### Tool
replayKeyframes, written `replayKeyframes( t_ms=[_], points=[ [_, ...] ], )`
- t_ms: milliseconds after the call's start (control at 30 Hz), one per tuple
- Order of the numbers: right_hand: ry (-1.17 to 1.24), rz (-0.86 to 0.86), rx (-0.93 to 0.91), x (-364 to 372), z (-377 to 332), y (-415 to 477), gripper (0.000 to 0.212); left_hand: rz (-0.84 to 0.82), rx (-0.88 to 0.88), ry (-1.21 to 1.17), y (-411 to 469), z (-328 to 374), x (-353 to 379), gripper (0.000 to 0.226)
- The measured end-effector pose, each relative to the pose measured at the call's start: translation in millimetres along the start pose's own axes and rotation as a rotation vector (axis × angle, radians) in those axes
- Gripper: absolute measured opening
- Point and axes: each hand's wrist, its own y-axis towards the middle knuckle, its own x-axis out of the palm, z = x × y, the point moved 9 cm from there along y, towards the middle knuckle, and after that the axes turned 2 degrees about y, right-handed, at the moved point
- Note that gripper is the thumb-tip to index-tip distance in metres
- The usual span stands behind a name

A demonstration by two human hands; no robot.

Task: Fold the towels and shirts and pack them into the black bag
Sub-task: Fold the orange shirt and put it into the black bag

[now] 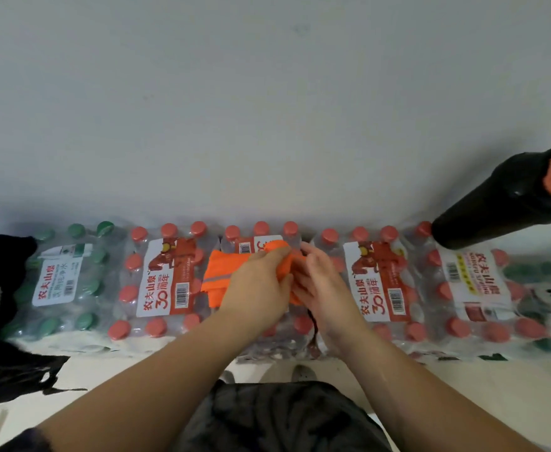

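Left hand (261, 285) and right hand (319, 282) both grip the orange cloth (218, 272) on the water packs (163, 288); best to square its edges, then press flat.

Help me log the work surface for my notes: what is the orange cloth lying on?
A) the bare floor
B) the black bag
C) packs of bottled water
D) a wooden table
C: the orange cloth lies on top of the shrink-wrapped packs of bottled water, with red caps showing around it, while the left hand and the right hand hold it there.
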Motion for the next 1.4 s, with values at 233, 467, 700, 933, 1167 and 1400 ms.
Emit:
replayKeyframes(
  t_ms=[233,467,700,933,1167,1400],
  points=[
    [-0.456,-0.051,-0.069,-12.4,-15.7,14.4,0.043,-0.148,-0.021,-0.132,-23.0,2.0,10.5,0.067],
    [-0.967,-0.045,-0.167,-24.6,-30.8,15.9,0.05,0.192,0.136,0.168,-33.2,-19.4,-15.5,0.046],
    [-1.247,-0.118,-0.342,-21.4,-36.7,5.0,0.072,-0.29,0.173,0.506,-28.2,-29.4,59.8,0.072],
    [-1.378,-0.36,-0.208,-13.6,9.4,-0.2,0.082,-0.266,0.195,0.375,-31.5,-33.6,56.9,0.064],
    [-1.029,0.056,-0.385,-20.2,-34.0,11.8,0.037,0.25,0.0,0.112,-23.3,-78.6,-31.5,0.041],
    [-1.234,0.201,-0.14,-13.1,-29.1,34.5,0.042,-0.176,0.323,0.411,-25.3,-52.0,25.4,0.081]
  ],
)
